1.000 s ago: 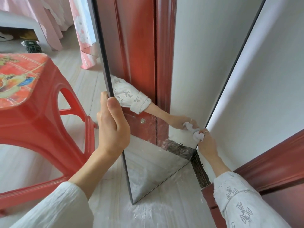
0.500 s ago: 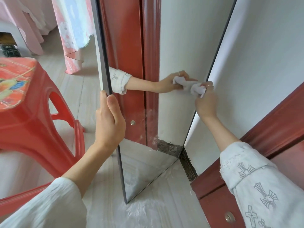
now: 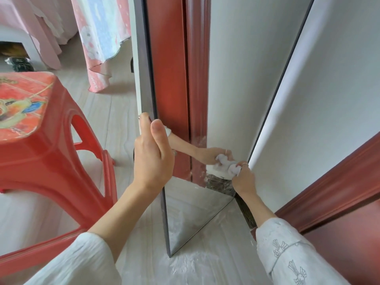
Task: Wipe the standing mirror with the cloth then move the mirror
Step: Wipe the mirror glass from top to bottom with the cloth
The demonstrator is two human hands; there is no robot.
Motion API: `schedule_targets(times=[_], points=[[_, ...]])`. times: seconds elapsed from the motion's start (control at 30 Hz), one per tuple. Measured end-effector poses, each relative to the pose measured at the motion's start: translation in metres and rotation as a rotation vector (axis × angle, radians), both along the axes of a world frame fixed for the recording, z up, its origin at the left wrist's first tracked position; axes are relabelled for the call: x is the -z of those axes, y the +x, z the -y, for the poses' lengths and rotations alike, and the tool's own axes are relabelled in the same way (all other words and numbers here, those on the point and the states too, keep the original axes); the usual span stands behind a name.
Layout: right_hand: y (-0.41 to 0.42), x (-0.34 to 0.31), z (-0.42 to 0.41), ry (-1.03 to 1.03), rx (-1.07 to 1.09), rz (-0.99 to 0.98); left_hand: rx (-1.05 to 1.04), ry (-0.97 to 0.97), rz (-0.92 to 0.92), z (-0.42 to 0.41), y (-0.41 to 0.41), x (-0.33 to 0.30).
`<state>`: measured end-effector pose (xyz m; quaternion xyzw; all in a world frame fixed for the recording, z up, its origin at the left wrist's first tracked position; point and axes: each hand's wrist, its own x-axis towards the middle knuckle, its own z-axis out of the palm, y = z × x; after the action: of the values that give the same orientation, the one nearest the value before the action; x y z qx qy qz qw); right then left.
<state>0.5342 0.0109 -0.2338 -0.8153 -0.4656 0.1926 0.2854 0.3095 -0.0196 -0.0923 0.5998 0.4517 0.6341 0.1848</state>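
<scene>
Mirror stands on the floor by the wall. My left hand holds its edge. My right hand, squeezing the cloth, came back down low, so I'm still wiping.

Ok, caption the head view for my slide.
Left hand grips the mirror's edge while the right hand presses a cloth low on the glass.

mirror top cut off by the frame edge, left hand fingers hidden behind its edge — stool cropped at left
</scene>
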Motion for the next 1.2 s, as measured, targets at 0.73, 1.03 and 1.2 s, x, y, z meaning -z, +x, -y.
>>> schedule_targets(times=[0.73,1.03,1.2], points=[[-0.048,-0.045,0.017,0.46,0.064,0.119,0.059,-0.097,0.006,0.007,-0.001,-0.012],[-0.005,-0.017,0.043,-0.067,-0.329,0.21,0.093,-0.131,-0.004,0.008,-0.002,-0.013],[0.006,-0.073,0.021,0.363,-0.064,0.181,0.092,-0.126,0.015,0.01,-0.003,-0.013]])
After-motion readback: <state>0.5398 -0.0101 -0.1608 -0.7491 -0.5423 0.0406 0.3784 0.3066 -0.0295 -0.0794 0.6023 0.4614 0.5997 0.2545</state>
